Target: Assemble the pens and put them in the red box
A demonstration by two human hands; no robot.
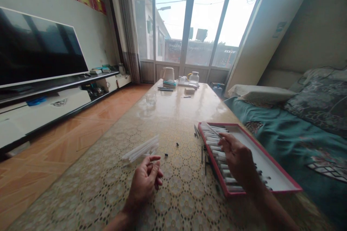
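My right hand (pixel 234 153) is over a shallow pink-rimmed box (pixel 282 173), its fingers pinched on a slim whitish pen (pixel 213 129) tilted toward the far left corner. In the box, several white pens with dark ends (pixel 221 154) lie side by side in a row. My left hand (pixel 146 177) is raised above the patterned tabletop, fingers curled and thumb pressed to them; what it may hold is too small to make out. Just beyond it lies a bundle of white tubes (pixel 143 148). Small black caps (pixel 166 155) rest to the right of the tubes.
Thin dark rods (pixel 202 153) lie along the box's left side. Farther up the long table (pixel 130 119) stand a clear glass (pixel 150 100), a small box (pixel 189 90), a kettle (pixel 167 74) and a glass pitcher (pixel 194 77). A teal-covered sofa (pixel 260 122) borders the right side.
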